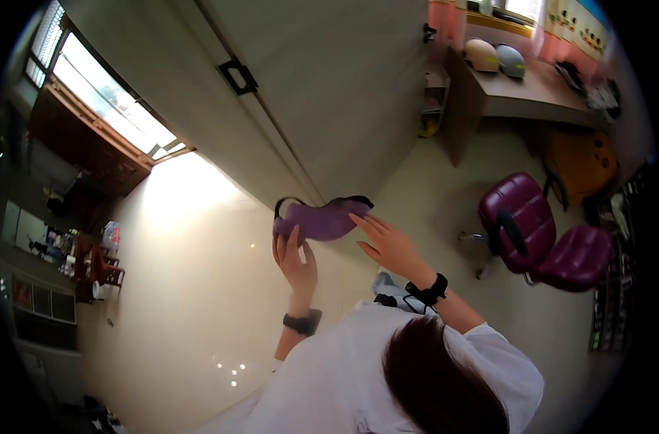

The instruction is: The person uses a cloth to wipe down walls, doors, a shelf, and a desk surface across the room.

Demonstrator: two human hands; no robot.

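Observation:
A purple eye mask [322, 221] with a black strap is stretched out between my two hands, in front of a grey cabinet. My left hand [295, 266] pinches its left end, fingers pointing up. At the mask's right end, my right hand [389, 248] has its fingertips on the edge, with the thumb below. The strap loops up above the left end and shows again at the upper right corner. Each wrist wears a black band.
The tall grey cabinet [329, 87] with a black handle stands close in front. A maroon chair [521, 210] is at the right, below a desk [532, 94] with two helmets. Wooden furniture [94, 264] stands at the far left, and a bright doorway at the upper left.

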